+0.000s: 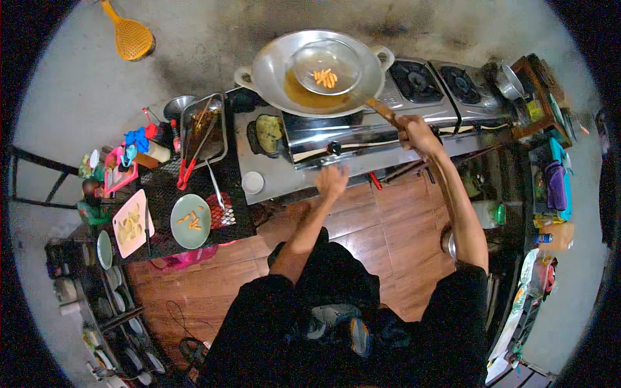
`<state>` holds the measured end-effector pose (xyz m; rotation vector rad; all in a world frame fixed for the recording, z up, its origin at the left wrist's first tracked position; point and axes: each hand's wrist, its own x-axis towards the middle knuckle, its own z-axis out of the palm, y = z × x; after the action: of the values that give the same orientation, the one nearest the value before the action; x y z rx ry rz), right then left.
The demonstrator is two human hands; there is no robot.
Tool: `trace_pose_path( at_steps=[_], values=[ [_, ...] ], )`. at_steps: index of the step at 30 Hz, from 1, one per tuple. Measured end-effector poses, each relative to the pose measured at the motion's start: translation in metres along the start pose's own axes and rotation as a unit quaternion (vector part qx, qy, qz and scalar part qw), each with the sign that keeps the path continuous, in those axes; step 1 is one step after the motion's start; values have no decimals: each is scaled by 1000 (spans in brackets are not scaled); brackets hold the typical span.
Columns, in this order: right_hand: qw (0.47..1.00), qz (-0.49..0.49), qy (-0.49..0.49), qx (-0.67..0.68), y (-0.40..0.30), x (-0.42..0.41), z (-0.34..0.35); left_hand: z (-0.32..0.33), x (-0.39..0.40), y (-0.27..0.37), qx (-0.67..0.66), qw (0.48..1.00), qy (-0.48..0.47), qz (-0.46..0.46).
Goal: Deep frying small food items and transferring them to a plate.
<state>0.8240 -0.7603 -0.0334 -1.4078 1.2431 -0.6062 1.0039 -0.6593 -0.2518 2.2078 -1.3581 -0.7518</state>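
Note:
My right hand (417, 137) grips the wooden handle (385, 112) of a round wire-mesh strainer (351, 60). Several fried yellow-orange sticks (325, 78) lie in its mesh, which is over a large two-handled metal wok (269, 72). Brown oil (305, 97) pools in the wok's bottom. My left hand (332, 182), blurred, hovers before the stove's front edge, below a black burner knob (334, 148); it appears to hold nothing, with its fingers partly apart. To the left, a pale green plate (187, 233) bears several more orange sticks (194, 222).
Red-handled tongs (183, 174) lean on a metal tray (224, 140). A pink cutting board (136, 250) bears pale slices beside a knife (148, 228). A small white cup (253, 183) and a yellowish cloth (269, 133) sit left of the stove. More burners (417, 80) stand right.

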Motion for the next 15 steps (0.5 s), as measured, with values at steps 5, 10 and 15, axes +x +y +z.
trace_pose_path(
  at_steps=[5, 10, 15],
  values=[
    [999, 31, -10, 17, -9, -17, -30, -40, -74, -2, 7, 994, -89, 65],
    [1000, -21, -2, -2, -36, -23, -28, -73, -117, -96, -186, 950, -187, 166],
    [999, 12, 39, 28, -122, -47, 76, -150, -151, -201, -219, 960, -72, 161]
  ],
)
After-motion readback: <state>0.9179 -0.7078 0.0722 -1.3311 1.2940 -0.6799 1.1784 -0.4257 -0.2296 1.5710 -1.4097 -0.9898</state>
